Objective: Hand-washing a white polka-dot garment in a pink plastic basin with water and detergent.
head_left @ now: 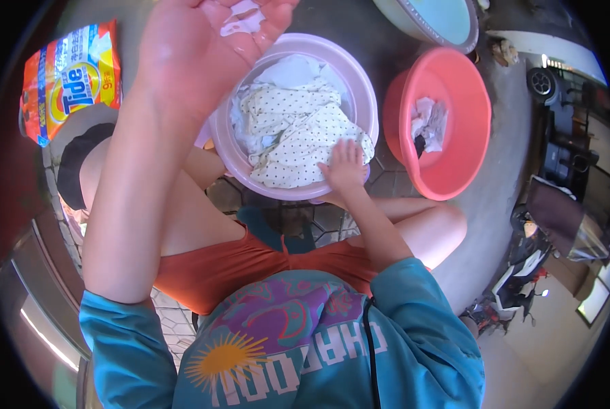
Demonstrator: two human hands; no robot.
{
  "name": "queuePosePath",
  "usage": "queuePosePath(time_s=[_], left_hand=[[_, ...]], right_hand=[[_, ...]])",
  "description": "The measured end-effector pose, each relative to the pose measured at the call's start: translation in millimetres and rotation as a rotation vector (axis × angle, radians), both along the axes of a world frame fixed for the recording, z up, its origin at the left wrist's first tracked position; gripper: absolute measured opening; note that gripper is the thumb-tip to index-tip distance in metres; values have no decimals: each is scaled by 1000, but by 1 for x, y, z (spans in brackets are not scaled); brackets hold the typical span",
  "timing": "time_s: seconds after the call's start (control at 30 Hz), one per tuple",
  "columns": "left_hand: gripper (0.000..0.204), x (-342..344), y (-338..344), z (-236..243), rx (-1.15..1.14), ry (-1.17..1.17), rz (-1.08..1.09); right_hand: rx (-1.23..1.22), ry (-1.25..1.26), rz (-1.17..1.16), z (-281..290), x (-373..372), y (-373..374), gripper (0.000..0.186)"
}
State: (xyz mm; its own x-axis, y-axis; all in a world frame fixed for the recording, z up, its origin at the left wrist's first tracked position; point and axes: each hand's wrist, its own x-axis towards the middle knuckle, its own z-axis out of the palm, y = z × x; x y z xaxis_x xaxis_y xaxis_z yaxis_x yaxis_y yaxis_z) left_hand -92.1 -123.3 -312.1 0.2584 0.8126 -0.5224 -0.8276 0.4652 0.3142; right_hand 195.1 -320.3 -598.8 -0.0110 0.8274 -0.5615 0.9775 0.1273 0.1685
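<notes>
My left hand [209, 51] is raised close to the camera, palm in view and fingers partly cut off by the top edge. A bright white-pink patch lies on the palm; I cannot make out what it is. My right hand [344, 167] rests with fingers spread on white dotted fabric [291, 119], which is piled with pale blue cloth [284, 68] in a lilac basin [363, 99] in front of me.
An orange detergent bag [42, 82] lies at the left. A red basin [462, 129] with small cloths [427, 123] stands at the right, a large pale basin [448, 20] behind it. A scooter [509, 293] and dark wheeled things [557, 109] are farther right. My bent legs frame the lilac basin.
</notes>
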Motion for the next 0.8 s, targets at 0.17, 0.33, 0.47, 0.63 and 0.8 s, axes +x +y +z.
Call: queuePosePath(time_s=[0.17, 0.33, 0.47, 0.63, 0.8], left_hand=[[30, 2, -5, 11, -75, 128, -9], [32, 0, -14, 14, -118, 210, 8], [32, -6, -20, 10, -6, 123, 3], [33, -6, -17, 8, -38, 106, 27], [33, -2, -18, 13, 84, 26, -13]], right_hand=[[-86, -97, -99, 25, -19, -2, 78], [-128, 123, 165, 19, 17, 0, 73], [-38, -111, 233, 25, 32, 0, 71], [-98, -172, 177, 50, 34, 16, 64], [50, 228, 28, 53, -20, 57, 34]])
